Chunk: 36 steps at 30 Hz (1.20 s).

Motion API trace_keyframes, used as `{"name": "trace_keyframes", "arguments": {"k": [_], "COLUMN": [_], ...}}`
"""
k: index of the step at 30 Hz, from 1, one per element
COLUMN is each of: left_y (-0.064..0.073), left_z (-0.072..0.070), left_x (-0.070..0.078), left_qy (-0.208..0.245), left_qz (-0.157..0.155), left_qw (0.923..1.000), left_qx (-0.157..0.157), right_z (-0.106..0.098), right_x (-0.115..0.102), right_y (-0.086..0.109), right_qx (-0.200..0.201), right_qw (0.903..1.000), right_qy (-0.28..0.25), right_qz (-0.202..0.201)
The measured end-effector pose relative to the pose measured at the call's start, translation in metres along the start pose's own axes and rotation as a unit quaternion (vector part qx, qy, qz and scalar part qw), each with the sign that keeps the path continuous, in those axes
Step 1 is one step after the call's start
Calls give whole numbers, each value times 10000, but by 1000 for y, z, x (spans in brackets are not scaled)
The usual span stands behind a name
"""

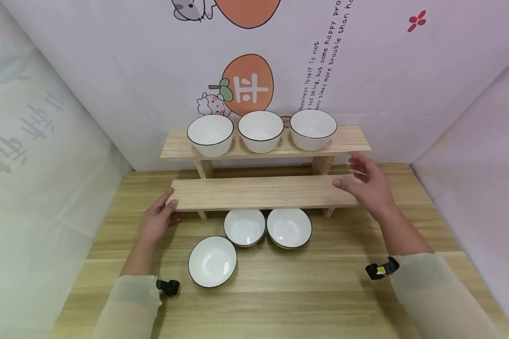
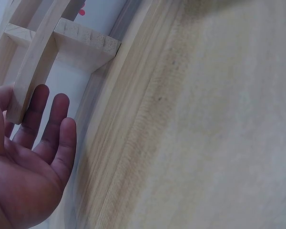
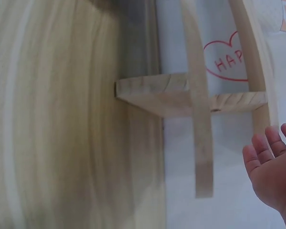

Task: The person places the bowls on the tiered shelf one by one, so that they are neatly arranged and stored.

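A two-tier wooden shelf [image 1: 258, 193] stands on the table. My left hand [image 1: 156, 220] grips the left end of its lower board, thumb on top and fingers reaching below; the left wrist view shows this hand [image 2: 33, 157] at the board's end. Beyond the right end, my right hand [image 1: 371, 186] is raised with relaxed, spread fingers and nothing in them. In the right wrist view that hand [image 3: 276, 167] is apart from the lower board, fingertips near the upper one. Three white bowls with dark rims, left [image 1: 210, 134], middle [image 1: 260, 131] and right [image 1: 313, 128], line the upper board.
On the table before the shelf are more white bowls: one front left [image 1: 212, 262], and two, left [image 1: 244, 228] and right [image 1: 289, 229], partly hidden beneath the lower board. A printed white cloth [image 1: 152, 70] hangs behind and along both sides of the wood-grain table [image 1: 280, 301].
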<state>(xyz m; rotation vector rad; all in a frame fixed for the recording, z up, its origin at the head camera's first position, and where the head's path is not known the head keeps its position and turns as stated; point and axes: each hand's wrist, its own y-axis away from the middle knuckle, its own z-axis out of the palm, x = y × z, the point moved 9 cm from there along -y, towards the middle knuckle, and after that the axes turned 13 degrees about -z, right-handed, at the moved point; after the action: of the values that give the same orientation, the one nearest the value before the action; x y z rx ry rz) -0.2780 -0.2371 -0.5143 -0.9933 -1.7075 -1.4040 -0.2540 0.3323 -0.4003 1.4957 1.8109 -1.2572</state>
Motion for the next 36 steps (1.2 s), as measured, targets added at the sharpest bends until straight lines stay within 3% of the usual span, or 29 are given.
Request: {"name": "trace_keyframes", "arguments": {"k": [8, 15, 24, 36], "left_y": [-5, -3, -4, -4], "left_z": [-2, -2, -2, -1], "left_x": [-5, -6, -6, -3], "left_qy": [-92, -67, -71, -60], "left_qz": [112, 100, 52, 87], "left_qw": [9998, 9999, 9999, 9999], "left_qx": [104, 84, 101, 123], "right_z": [-3, -4, 9, 14], "right_x": [30, 51, 86, 98], "right_y": [11, 16, 29, 37], "right_qx": [-271, -482, -1241, -1117], "right_qw": [9983, 9956, 9843, 9850], "right_qy": [313, 714, 608, 243], "right_qz": [403, 374, 1098, 1292]}}
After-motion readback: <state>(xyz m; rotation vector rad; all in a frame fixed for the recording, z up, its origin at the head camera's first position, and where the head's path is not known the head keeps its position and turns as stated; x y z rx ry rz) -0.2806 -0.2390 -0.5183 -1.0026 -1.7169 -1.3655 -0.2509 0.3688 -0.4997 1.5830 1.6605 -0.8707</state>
